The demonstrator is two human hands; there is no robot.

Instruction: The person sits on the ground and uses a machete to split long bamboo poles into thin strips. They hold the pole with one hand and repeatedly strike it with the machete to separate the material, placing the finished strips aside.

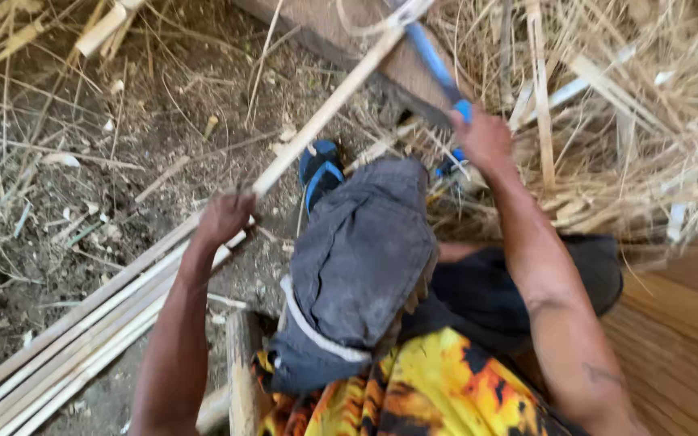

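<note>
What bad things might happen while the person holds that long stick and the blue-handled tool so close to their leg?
The right hand grips a blue-handled tool near the raised knee, so a slip might hit the leg. The left hand holds the long stick in the tool's path, so fingers could get nicked. The foot in a blue sandal sits among loose dry strips, and could get pricked.

outdoor cane-splitting yard: dirt ground (34, 266), straw heap (656, 137), split strips (82, 339).
</note>
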